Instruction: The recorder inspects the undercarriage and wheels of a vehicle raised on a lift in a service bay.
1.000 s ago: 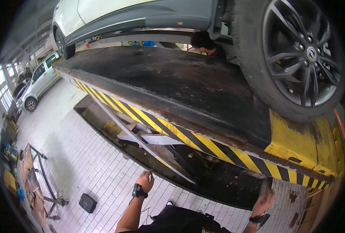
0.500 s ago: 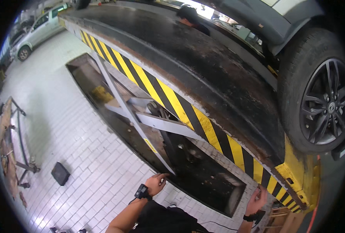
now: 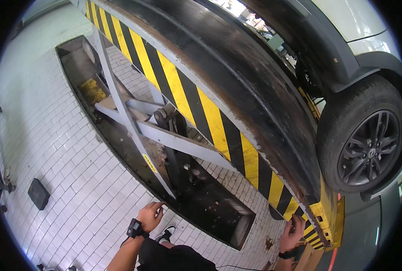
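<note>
Left hand (image 3: 150,217): Here at seven o'clock, back of the hand uppermost, fingers loosely bent and slightly apart, nothing seen in the grasp; it sits by the near rim of the floor pit (image 3: 214,212), and whether it touches, I cannot tell.
Left wrist: A chunky black device (image 3: 136,228) strapped on, just below that hand.
Right hand (image 3: 293,234): Over between four and five o'clock, fingers up and gently curled, a modest opening, no object visible in it; the fingertips overlap the striped edge (image 3: 214,126) in this view, contact unclear.
Right wrist: A dark band (image 3: 287,254), snug below the palm.
Striped edge: Bold yellow and black, sweeping from eleven o'clock down to between four and five, along the side of the raised black platform (image 3: 255,99).
Pit: Long, dark and dirty, lying under the lift from ten o'clock round to five, with grey metal arms (image 3: 178,143) crossing above it towards nine.
Vehicle: A wheel (image 3: 362,135) fills three o'clock, resting at the platform's far side, and the car body (image 3: 345,58) looms at two, dark cladding with white panels.
Floor: Pale tiles (image 3: 88,180) on the left, a black box (image 3: 38,194) at eight o'clock, and a shoe (image 3: 167,232) between six and seven.
</note>
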Motion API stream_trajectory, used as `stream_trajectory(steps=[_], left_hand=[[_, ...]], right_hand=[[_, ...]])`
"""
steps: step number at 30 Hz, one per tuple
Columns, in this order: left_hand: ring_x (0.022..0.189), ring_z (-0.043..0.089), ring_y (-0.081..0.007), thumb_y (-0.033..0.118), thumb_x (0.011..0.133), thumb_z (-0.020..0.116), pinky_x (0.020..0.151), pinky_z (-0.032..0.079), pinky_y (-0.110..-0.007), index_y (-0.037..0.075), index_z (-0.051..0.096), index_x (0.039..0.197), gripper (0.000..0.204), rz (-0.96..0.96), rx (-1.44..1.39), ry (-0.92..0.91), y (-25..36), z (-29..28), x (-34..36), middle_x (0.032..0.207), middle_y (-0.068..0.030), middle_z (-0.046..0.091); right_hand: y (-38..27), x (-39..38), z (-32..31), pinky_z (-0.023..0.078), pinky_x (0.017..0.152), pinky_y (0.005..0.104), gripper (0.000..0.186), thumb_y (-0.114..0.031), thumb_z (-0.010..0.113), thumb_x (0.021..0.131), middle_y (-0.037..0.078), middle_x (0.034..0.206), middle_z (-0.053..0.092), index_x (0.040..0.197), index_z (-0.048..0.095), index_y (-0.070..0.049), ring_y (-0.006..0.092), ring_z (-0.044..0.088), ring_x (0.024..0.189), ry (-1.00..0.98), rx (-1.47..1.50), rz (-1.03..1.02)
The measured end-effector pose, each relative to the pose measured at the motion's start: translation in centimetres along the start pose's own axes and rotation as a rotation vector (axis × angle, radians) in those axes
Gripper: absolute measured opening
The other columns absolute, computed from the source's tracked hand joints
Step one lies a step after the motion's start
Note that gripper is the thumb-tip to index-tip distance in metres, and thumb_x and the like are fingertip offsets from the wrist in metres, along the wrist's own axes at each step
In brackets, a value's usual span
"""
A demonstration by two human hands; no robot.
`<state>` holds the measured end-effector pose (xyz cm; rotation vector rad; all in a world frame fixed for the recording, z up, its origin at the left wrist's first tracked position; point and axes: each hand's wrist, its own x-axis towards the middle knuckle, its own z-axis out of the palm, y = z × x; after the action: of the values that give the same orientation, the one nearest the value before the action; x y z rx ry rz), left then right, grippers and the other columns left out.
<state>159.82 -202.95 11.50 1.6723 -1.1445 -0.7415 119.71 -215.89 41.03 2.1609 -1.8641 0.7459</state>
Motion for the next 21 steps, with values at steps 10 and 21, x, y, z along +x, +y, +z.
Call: stream_trajectory(steps=[10,21], left_hand=[[0.072,0.068,-0.0304,0.004,0.092,0.064,0.066,0.054,-0.04,0.006,0.073,0.117,0.027,-0.03,-0.013,0.221,-0.7,-2.0,-0.1,0.091,-0.0153,0.071],[0.078,0.069,-0.0303,0.003,0.09,0.065,0.07,0.055,-0.04,0.009,0.074,0.117,0.029,0.005,-0.029,0.167,2.3,-1.4,2.3,0.095,-0.0141,0.072]], right_hand=[[-0.6,1.9,1.7,0.05,0.096,0.0447,0.029,0.0,0.066,0.09,0.019,0.119,0.064,0.119,0.07,-0.001,0.0384,0.062,0.111,0.095,-0.005,-0.229],[1.3,1.4,0.7,0.051,0.095,0.0446,0.03,0.001,0.065,0.09,0.019,0.119,0.065,0.12,0.069,-0.001,0.0395,0.063,0.111,0.117,0.005,-0.212]])
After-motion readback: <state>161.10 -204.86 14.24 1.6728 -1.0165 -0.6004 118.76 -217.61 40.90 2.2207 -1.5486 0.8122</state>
